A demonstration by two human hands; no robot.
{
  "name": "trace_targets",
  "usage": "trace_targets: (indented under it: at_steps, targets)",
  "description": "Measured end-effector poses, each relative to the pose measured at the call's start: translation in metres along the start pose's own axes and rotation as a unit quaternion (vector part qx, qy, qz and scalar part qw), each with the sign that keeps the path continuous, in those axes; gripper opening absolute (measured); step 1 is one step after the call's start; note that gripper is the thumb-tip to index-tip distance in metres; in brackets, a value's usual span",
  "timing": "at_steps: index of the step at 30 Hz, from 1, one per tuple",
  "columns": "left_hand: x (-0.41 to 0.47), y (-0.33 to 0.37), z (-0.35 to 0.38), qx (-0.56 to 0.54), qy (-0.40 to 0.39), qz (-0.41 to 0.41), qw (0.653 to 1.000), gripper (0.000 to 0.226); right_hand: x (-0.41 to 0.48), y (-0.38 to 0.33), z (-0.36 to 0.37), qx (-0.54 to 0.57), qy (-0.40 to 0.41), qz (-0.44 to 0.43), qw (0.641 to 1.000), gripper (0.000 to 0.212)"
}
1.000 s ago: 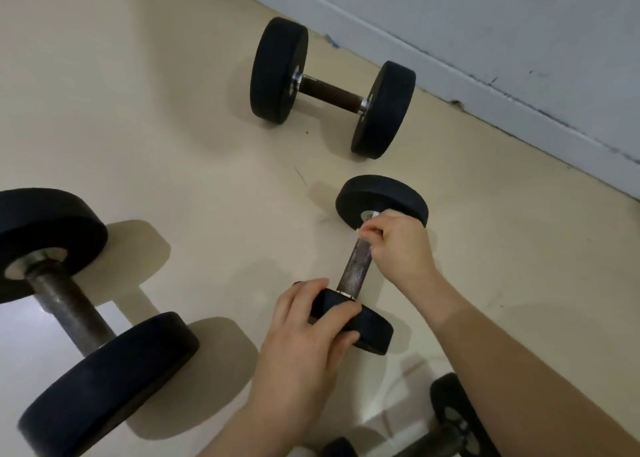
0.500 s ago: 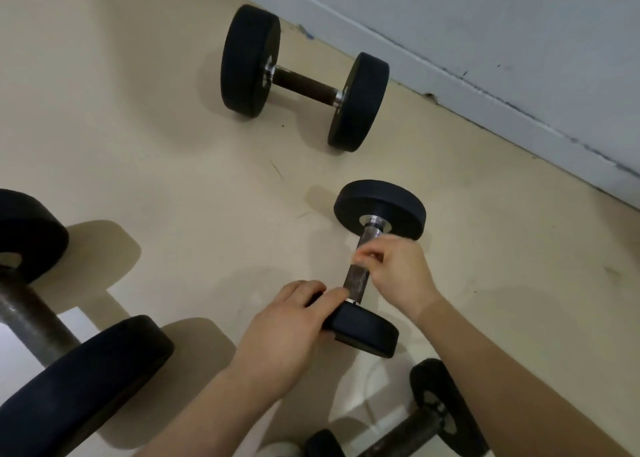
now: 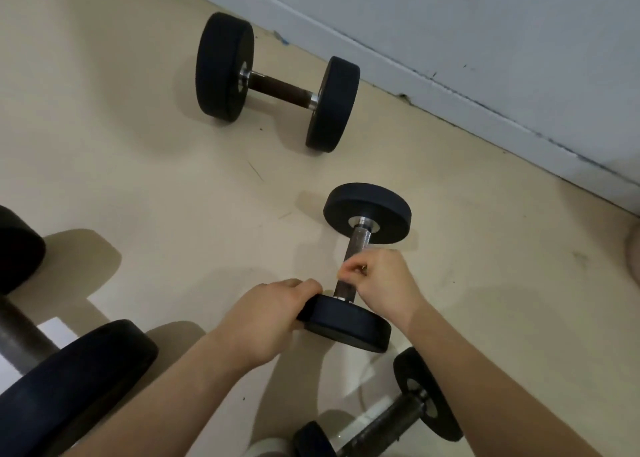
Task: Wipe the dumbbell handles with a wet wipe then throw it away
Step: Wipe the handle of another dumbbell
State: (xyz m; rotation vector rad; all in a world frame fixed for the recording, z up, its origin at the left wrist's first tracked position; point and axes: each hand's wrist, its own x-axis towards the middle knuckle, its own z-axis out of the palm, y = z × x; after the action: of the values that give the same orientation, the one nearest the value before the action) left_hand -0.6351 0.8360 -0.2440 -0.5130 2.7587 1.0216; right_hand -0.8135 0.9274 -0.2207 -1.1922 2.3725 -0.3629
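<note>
Big dumbbell [image 3: 79,380] — cut off at left; right hand [image 3: 384,283] covers handle [image 3: 358,245].

Beige floor [image 3: 145,179] meets a grey wall [image 3: 519,34].

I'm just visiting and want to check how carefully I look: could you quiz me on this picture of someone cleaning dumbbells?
1. True or false: the left hand grips the near weight of the small dumbbell.
2. The dumbbell by the wall: A is held by both hands, B lies untouched on the floor, C stands on end.
3. Fill in: the fingers of the right hand curl around the small dumbbell's ____.
Key: 1 true; 2 B; 3 handle.
</note>
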Motion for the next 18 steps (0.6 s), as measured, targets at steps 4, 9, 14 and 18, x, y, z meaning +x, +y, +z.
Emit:
trace_targets:
  at_steps: [4,9,14,18]
  targets:
    - [0.008,0.019,-0.016,0.150,-0.061,0.035,0.986,0.036,0.027,0.016,-0.013,0.002,0.126,0.064,0.990,0.011]
    - [0.027,0.040,-0.056,0.311,-0.075,0.118,0.940,0.034,-0.021,0.016,0.009,0.107,0.052,0.017,0.993,0.008]
    - [0.039,0.033,-0.081,0.255,-0.060,0.137,0.955,0.039,0.002,0.025,0.008,0.082,0.248,0.124,0.957,0.011]
    - [0.030,0.026,-0.069,0.060,-0.091,-0.024,0.994,0.072,-0.029,-0.002,0.028,0.078,0.110,0.009,0.991,0.015]
